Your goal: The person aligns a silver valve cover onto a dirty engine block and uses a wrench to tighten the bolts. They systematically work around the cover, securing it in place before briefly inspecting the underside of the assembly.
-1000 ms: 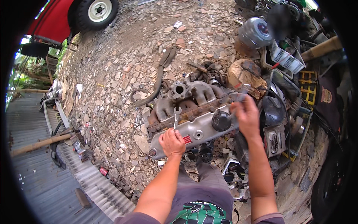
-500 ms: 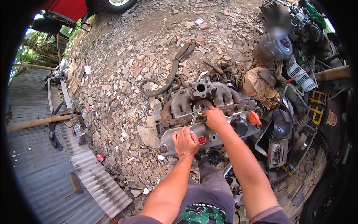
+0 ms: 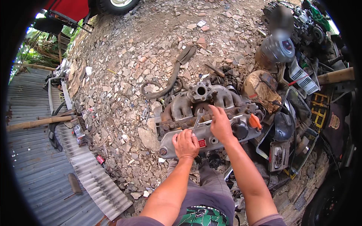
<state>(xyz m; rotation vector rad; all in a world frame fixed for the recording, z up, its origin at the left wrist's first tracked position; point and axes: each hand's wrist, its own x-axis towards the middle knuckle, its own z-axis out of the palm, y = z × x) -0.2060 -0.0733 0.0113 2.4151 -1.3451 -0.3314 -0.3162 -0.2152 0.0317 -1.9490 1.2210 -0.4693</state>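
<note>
My left hand (image 3: 186, 144) is closed over the lower end of an open-end wrench (image 3: 197, 119), above the grey valve cover (image 3: 175, 144) of an engine head. The wrench's jaw points up toward the rusty exhaust manifold (image 3: 183, 107). Just right of that jaw is my right hand (image 3: 221, 123), its fingers extended toward the row of bolts between cover and manifold. Their undersides are hidden, and I see nothing held in them. An orange oil filler cap (image 3: 255, 121) sits at the cover's right end.
Broken tile rubble surrounds the engine. A strap (image 3: 174, 75) lies beyond it. At right are a brown bag (image 3: 262, 90), a large plastic bottle (image 3: 277, 49), a white basket (image 3: 303, 75) and piled parts. Corrugated sheets (image 3: 41, 158) lie at left.
My right hand has lifted off the bolt row, its fingers unfolding upward from a tighter grip. The left hand and wrench stay nearly in place; the whole view has shifted slightly.
</note>
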